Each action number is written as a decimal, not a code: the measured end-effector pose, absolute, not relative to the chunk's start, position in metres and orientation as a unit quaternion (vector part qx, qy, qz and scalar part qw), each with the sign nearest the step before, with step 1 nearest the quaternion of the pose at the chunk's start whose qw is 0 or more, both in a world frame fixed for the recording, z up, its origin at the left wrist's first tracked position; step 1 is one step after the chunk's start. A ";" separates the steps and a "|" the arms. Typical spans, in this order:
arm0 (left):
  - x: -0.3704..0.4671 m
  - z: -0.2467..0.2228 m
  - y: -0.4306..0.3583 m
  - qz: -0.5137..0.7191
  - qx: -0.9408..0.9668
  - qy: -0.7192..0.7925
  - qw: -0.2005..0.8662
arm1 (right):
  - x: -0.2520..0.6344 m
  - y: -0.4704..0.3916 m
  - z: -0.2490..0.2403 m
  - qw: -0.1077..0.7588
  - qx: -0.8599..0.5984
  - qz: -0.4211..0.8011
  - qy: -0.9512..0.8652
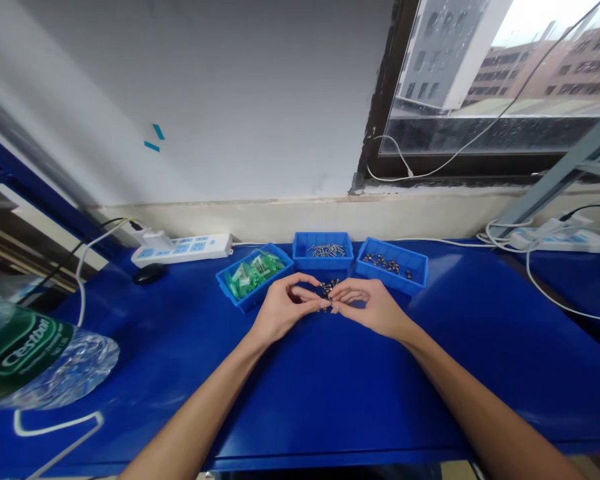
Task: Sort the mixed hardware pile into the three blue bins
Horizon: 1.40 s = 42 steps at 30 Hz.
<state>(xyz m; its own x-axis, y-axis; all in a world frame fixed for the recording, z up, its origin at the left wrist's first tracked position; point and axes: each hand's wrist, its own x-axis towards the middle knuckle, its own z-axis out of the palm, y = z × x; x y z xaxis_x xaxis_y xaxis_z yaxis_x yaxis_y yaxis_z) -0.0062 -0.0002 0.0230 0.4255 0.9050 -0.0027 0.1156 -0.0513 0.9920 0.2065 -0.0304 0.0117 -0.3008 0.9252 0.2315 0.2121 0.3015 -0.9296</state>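
Note:
My left hand (pixel 285 303) and my right hand (pixel 370 303) meet over the blue table, thumbs and fingertips pinched close together. Whatever sits between the fingertips is too small and too covered to name. Just behind the fingers lies a small heap of dark metal pieces (pixel 331 285), partly hidden by both hands. Beyond them stand three blue bins. The left bin (pixel 223 283) holds green plastic packets (pixel 253 275), the middle bin (pixel 323 262) thin silvery screws or pins (pixel 327 250), and the right bin (pixel 405 283) small brownish metal pieces (pixel 387 264).
A large water bottle (pixel 40 353) with a green label is at the left. Behind it are a white power strip (pixel 195 247) and a black computer mouse (pixel 149 273). Another power strip (pixel 563 239) with loose white cables is at the right, below the window (pixel 500 93).

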 end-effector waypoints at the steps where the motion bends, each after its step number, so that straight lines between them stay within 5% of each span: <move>1: -0.006 0.023 0.000 0.350 0.633 0.402 0.561 | 0.207 -0.030 0.012 0.421 -0.414 0.436 -0.679; 11: -0.007 0.020 0.000 0.330 0.651 0.380 0.568 | 0.205 -0.029 0.011 0.431 -0.422 0.511 -0.612; 17: -0.017 0.020 0.005 0.277 0.847 0.366 0.269 | 0.212 -0.021 0.015 0.655 -0.514 0.327 -0.448; 21: -0.021 0.012 0.008 0.229 0.871 0.358 0.247 | 0.222 -0.016 0.015 0.706 -0.539 0.257 -0.379; 33: -0.020 0.010 0.006 0.233 0.869 0.360 0.248 | 0.212 -0.019 0.015 0.646 -0.532 0.297 -0.460; 42: -0.013 0.018 0.001 0.353 0.753 0.355 0.428 | 0.200 -0.032 0.013 0.446 -0.460 0.316 -0.700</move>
